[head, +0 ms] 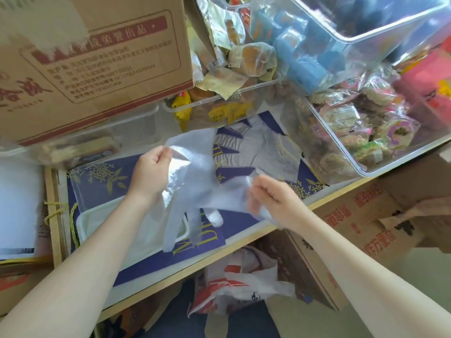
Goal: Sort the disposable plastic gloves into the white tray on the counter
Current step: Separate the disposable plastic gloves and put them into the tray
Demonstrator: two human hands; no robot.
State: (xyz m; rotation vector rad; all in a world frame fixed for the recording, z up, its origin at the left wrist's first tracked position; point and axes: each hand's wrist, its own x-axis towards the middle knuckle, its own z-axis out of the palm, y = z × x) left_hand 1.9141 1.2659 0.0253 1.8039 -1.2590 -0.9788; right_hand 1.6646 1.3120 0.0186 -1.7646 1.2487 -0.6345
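Between the left hand (153, 164), pinching its cuff, and the right hand (273, 193), pinching its far edge, a disposable plastic glove (195, 181) hangs above the white tray (97, 223): featherlight, limp, slippery, best gripped by its edges.

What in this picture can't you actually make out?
- White tray: in the head view its right part lies behind the held glove and the left hand, so its contents are hidden.
- Right hand: fingertips are blurred behind the film.
- Gloves on the counter: overlapping clear film, count unclear.
- Cardboard box: small print blurred.
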